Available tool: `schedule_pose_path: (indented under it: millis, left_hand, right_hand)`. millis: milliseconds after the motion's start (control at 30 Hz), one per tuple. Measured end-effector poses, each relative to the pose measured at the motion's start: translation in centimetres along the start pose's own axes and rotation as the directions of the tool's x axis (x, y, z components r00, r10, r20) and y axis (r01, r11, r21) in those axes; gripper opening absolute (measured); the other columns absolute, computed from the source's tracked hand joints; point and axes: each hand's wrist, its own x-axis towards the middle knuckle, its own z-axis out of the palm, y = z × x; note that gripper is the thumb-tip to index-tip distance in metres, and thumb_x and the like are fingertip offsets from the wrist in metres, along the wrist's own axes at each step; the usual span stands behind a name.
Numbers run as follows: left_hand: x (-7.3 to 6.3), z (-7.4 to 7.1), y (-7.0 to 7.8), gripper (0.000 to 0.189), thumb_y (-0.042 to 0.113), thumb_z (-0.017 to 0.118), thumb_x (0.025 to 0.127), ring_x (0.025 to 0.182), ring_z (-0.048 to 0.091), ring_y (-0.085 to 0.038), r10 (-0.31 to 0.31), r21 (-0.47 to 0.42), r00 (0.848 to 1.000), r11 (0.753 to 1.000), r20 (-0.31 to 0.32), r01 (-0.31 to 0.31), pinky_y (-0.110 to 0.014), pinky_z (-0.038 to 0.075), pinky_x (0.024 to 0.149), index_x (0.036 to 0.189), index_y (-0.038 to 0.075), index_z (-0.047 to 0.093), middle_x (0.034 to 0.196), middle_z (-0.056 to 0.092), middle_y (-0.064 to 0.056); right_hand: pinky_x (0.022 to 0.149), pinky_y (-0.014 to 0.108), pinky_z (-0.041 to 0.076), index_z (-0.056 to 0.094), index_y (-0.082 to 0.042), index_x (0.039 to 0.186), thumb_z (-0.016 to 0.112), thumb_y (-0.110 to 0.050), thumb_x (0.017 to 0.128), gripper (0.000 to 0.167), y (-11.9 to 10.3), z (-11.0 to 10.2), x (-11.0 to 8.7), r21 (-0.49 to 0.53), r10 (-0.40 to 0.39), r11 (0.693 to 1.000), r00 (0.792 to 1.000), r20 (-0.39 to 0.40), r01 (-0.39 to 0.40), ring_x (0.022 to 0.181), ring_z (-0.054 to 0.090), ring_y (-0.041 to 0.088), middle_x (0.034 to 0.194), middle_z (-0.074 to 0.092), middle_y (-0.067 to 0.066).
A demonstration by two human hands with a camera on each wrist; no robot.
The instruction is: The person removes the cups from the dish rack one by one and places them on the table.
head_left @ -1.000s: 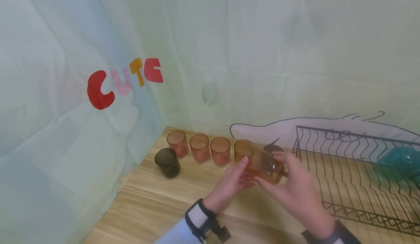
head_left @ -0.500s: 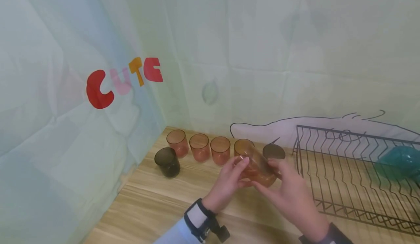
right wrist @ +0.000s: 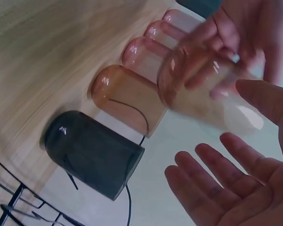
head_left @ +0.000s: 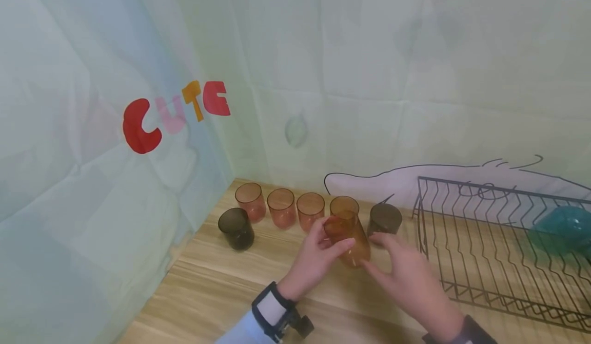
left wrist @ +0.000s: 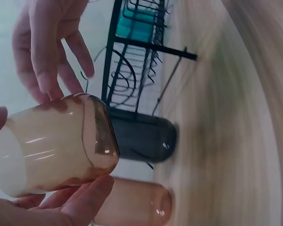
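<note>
My left hand grips an amber drinking glass above the wooden table, its base tipped down toward me. In the left wrist view, the clear glass wall lies between that hand's thumb and fingers. My right hand is just to the right of the glass, fingers spread, thumb tip right at its lower side. The right wrist view shows straight fingers apart from the glass. Behind it stand another amber glass and, to the right, a dark grey glass.
Three pink glasses continue the row leftward along the back wall. In front of the leftmost one stands another dark glass. A black wire dish rack occupies the right side, with a teal glass-like item in it.
The amber glass has swung from lying tilted rightward to nearly upright in my left hand. My right hand has let go of it, uncovering the dark glass behind.
</note>
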Motion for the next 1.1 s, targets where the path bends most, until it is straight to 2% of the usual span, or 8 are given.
schedule_pose_path:
  millis: [33, 167, 300, 533, 600, 733, 900, 1100]
  left_hand:
    - [0.0, -0.3, -0.3, 0.061, 0.040, 0.072, 0.080, 0.105, 0.059, -0.018, 0.012, 0.029, 1.000, 0.999, -0.010, -0.012, -0.032, 0.051, 0.086, 0.131, 0.026, 0.042, 0.120, 0.055, 0.003]
    - [-0.2, -2.0, -1.9, 0.071, 0.044, 0.072, 0.078, 0.109, 0.057, -0.019, -0.003, 0.100, 0.998, 0.995, -0.056, 0.008, -0.032, 0.051, 0.088, 0.137, 0.025, 0.037, 0.124, 0.053, 0.001]
    - [-0.5, -3.6, -3.3, 0.080, 0.050, 0.072, 0.075, 0.115, 0.054, -0.020, -0.007, 0.171, 0.988, 0.985, -0.156, 0.034, -0.036, 0.047, 0.095, 0.140, 0.021, 0.033, 0.128, 0.052, 0.000]
    - [-1.0, -5.4, -4.7, 0.080, 0.043, 0.073, 0.078, 0.126, 0.045, -0.021, 0.033, 0.182, 0.939, 0.983, -0.341, 0.032, -0.045, 0.037, 0.107, 0.140, 0.016, 0.030, 0.134, 0.046, -0.005]
    - [-0.9, -5.7, -5.0, 0.079, 0.039, 0.072, 0.080, 0.129, 0.042, -0.020, 0.050, 0.188, 0.926, 0.982, -0.373, 0.023, -0.045, 0.032, 0.110, 0.140, 0.015, 0.028, 0.137, 0.044, -0.004]
    - [-0.7, -6.2, -5.5, 0.079, 0.038, 0.070, 0.082, 0.134, 0.037, -0.021, 0.065, 0.242, 0.892, 0.969, -0.447, 0.050, -0.046, 0.026, 0.114, 0.141, 0.011, 0.025, 0.140, 0.042, -0.009]
    - [-0.6, -6.6, -5.6, 0.080, 0.030, 0.069, 0.084, 0.136, 0.034, -0.026, 0.073, 0.252, 0.856, 0.965, -0.511, 0.069, -0.046, 0.024, 0.115, 0.142, 0.005, 0.021, 0.142, 0.038, -0.018]
    - [-0.5, -7.0, -5.7, 0.078, 0.023, 0.068, 0.085, 0.136, 0.033, -0.027, 0.073, 0.236, 0.834, 0.969, -0.547, 0.070, -0.046, 0.023, 0.115, 0.142, 0.004, 0.018, 0.141, 0.036, -0.019]
  right_hand:
    - [0.086, 0.041, 0.054, 0.058, -0.016, 0.118, 0.074, -0.041, 0.076, 0.052, 0.2, 0.0, 0.0, -0.006, -0.004, 1.000, 1.000, 0.005, 0.004, 0.103, 0.063, 0.020, 0.115, 0.065, 0.002]
    - [0.089, 0.044, 0.052, 0.059, -0.018, 0.118, 0.072, -0.042, 0.079, 0.047, 1.0, -0.1, -0.1, -0.016, 0.013, 1.000, 0.999, 0.031, -0.013, 0.107, 0.061, 0.021, 0.118, 0.063, 0.001]
    - [0.088, 0.045, 0.052, 0.061, -0.018, 0.115, 0.070, -0.044, 0.080, 0.044, 1.3, -0.5, -0.2, -0.037, 0.030, 0.999, 0.998, 0.051, -0.028, 0.105, 0.061, 0.022, 0.117, 0.064, 0.002]
    - [0.083, 0.044, 0.054, 0.062, -0.020, 0.111, 0.070, -0.045, 0.080, 0.041, 1.5, -0.7, -0.2, -0.063, 0.033, 0.998, 0.998, 0.055, -0.029, 0.100, 0.063, 0.021, 0.114, 0.065, 0.001]
    - [0.083, 0.044, 0.054, 0.063, -0.020, 0.111, 0.070, -0.044, 0.080, 0.040, 1.5, -0.7, -0.2, -0.067, 0.034, 0.997, 0.998, 0.057, -0.030, 0.100, 0.063, 0.022, 0.114, 0.065, 0.001]
    - [0.084, 0.046, 0.054, 0.063, -0.018, 0.111, 0.071, -0.043, 0.080, 0.041, 1.5, -0.8, -0.2, -0.065, 0.035, 0.997, 0.997, 0.062, -0.031, 0.101, 0.063, 0.023, 0.115, 0.064, 0.003]
    - [0.088, 0.049, 0.052, 0.063, -0.019, 0.110, 0.070, -0.042, 0.080, 0.039, 1.7, -0.8, -0.2, -0.058, 0.035, 0.998, 0.997, 0.071, -0.031, 0.106, 0.062, 0.026, 0.117, 0.064, 0.004]
    - [0.088, 0.049, 0.052, 0.063, -0.019, 0.109, 0.071, -0.040, 0.079, 0.037, 1.8, -0.8, -0.2, -0.052, 0.026, 0.998, 0.997, 0.074, -0.023, 0.105, 0.062, 0.026, 0.117, 0.065, 0.005]
